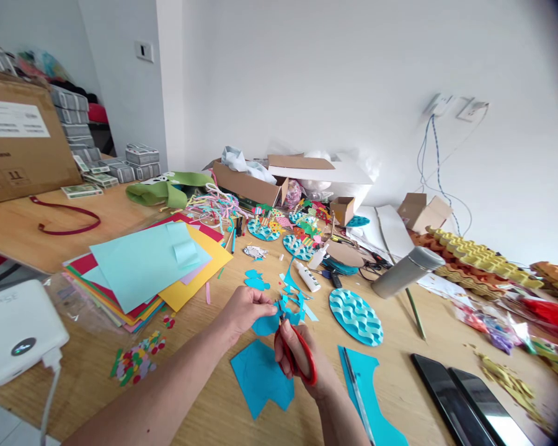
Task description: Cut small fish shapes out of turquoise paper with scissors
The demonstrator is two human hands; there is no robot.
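The left forearm [167, 387], bare, slants up from the lower left to the left hand [244, 313], thumb and fingers pinched together, knuckles raised. The right forearm [341, 418] rises more steeply; the right hand [300, 356], just beside and lower, curls its fingers in a grip.

Bare tabletop [190, 325] lies beside the left hand [242, 311], the paper stack [137, 263] blocking farther left.
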